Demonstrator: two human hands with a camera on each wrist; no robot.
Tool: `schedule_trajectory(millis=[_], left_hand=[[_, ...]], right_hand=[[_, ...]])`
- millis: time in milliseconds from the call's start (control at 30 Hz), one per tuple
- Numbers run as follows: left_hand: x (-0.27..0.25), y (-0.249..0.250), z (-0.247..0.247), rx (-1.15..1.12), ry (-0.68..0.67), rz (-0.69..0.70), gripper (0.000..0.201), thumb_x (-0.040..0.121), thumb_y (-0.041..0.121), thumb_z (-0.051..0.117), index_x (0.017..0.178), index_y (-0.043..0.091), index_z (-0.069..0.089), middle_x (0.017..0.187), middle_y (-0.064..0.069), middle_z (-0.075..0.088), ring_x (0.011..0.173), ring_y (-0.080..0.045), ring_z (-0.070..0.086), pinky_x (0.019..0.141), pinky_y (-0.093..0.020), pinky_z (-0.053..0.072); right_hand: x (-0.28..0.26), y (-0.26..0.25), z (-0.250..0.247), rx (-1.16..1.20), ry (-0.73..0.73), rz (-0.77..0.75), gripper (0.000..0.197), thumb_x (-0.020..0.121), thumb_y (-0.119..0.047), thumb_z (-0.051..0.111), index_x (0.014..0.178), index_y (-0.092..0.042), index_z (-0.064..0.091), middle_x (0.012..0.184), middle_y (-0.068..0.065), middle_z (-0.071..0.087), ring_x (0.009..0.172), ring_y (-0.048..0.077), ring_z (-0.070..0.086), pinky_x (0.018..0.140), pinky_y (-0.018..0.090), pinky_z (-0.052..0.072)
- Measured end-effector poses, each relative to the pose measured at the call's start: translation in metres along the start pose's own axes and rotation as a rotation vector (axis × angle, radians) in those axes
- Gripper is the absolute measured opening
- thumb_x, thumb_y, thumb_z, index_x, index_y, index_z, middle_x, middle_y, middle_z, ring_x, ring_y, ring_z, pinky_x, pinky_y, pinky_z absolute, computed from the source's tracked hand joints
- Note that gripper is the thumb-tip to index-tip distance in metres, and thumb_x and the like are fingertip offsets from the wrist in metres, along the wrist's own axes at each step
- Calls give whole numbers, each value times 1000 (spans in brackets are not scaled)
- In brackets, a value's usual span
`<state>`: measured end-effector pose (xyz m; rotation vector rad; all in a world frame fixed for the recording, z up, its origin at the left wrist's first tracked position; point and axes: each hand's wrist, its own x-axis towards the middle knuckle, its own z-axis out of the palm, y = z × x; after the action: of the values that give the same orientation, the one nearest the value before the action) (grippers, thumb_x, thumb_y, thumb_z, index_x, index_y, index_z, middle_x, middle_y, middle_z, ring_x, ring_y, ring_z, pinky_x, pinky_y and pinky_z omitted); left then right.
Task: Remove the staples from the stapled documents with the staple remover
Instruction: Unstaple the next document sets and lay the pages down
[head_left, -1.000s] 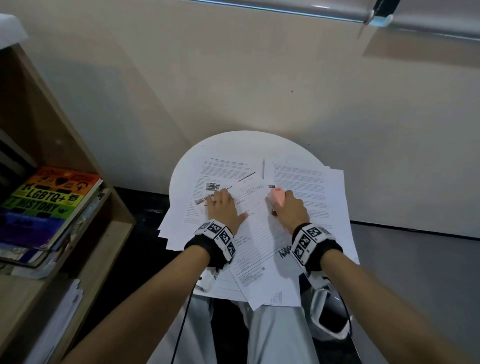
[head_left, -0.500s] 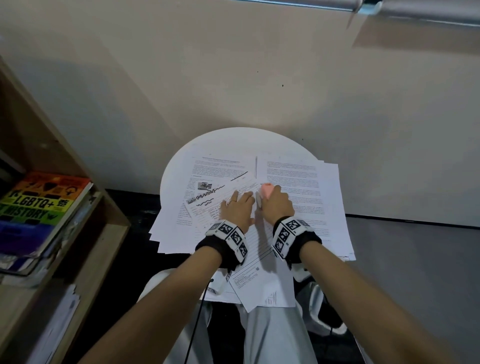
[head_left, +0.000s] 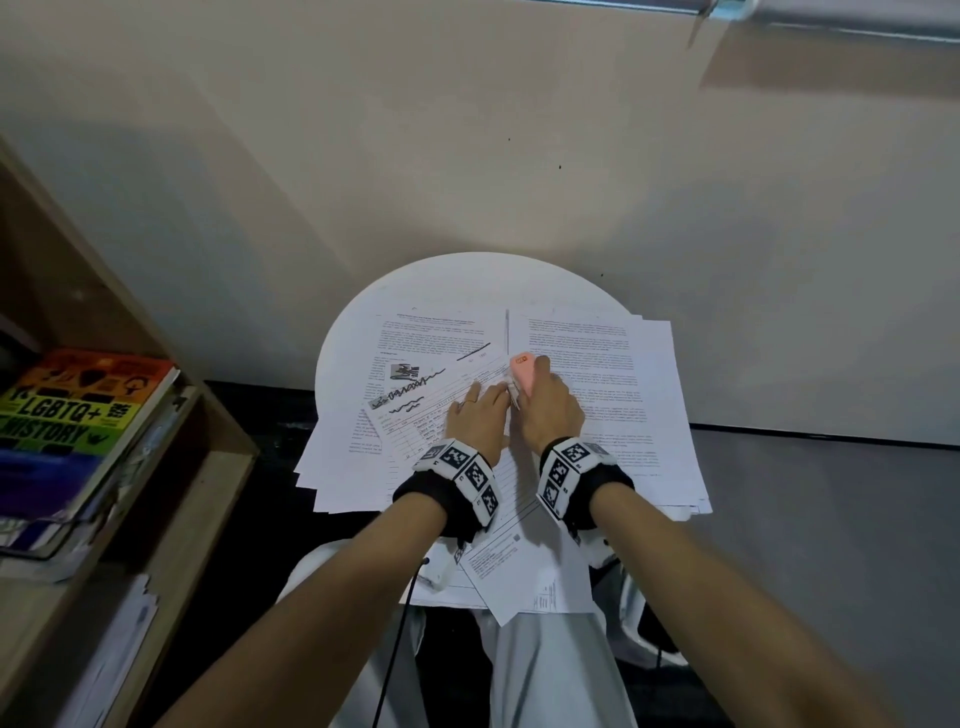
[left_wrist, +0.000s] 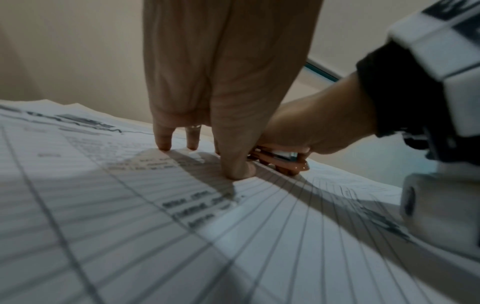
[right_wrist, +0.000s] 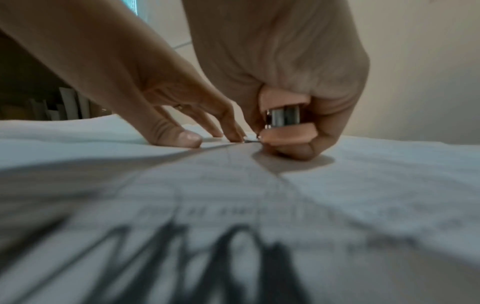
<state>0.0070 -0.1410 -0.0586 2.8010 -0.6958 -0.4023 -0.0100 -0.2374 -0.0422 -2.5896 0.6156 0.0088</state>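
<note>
A lined form (head_left: 415, 423), the top stapled document, lies tilted on the paper pile. My left hand (head_left: 480, 415) presses it flat with straight fingers, its fingertips (left_wrist: 233, 170) on the sheet. My right hand (head_left: 548, 405) grips the pink staple remover (head_left: 522, 371) right beside the left fingers. In the right wrist view the staple remover (right_wrist: 285, 115) is squeezed in my right hand (right_wrist: 306, 144), and its thin metal tip lies on the paper next to my left hand (right_wrist: 182, 131). The staple itself is too small to make out.
Loose printed sheets (head_left: 597, 364) cover most of the small round white table (head_left: 467, 280), and some overhang its edges. A wooden shelf (head_left: 171, 467) with stacked books (head_left: 78, 410) stands at the left. A beige wall rises close behind the table. My knees are under its near edge.
My hands have come together at the middle of the form. The left hand slid right and the right hand brought the staple remover left beside it.
</note>
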Motion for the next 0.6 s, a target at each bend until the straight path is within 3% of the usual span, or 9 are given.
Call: schedule_trajectory(millis=[167, 333, 467, 600], left_hand=[[1, 0, 2, -4, -5, -5, 62, 90, 14, 61, 143, 14, 29, 155, 2, 23, 148, -25, 11, 115, -49, 22], [0, 0, 1, -13, -19, -1, 59, 91, 19, 59, 142, 14, 32, 157, 2, 20, 148, -25, 9, 116, -50, 20], [0, -1, 1, -30, -13, 12, 66, 91, 20, 59, 147, 13, 24, 157, 2, 18, 148, -25, 8, 116, -50, 18], [1, -6, -7, -39, -51, 40, 68, 90, 22, 60, 148, 12, 23, 156, 1, 22, 147, -25, 12, 118, -51, 19]], right_hand=[[9, -8, -4, 12, -19, 69, 46, 99, -36, 41, 133, -5, 36, 123, 19, 57, 111, 36, 56, 84, 40, 43], [12, -3, 4, -8, 9, -5, 43, 97, -30, 46, 133, -10, 35, 117, 17, 60, 101, 36, 60, 74, 38, 43], [21, -13, -7, 89, -10, 99, 49, 99, -41, 40, 132, -5, 36, 123, 21, 56, 109, 37, 57, 84, 41, 44], [19, -18, -21, 116, 21, 2, 41, 97, -35, 45, 127, -8, 38, 116, 18, 60, 100, 37, 60, 73, 39, 42]])
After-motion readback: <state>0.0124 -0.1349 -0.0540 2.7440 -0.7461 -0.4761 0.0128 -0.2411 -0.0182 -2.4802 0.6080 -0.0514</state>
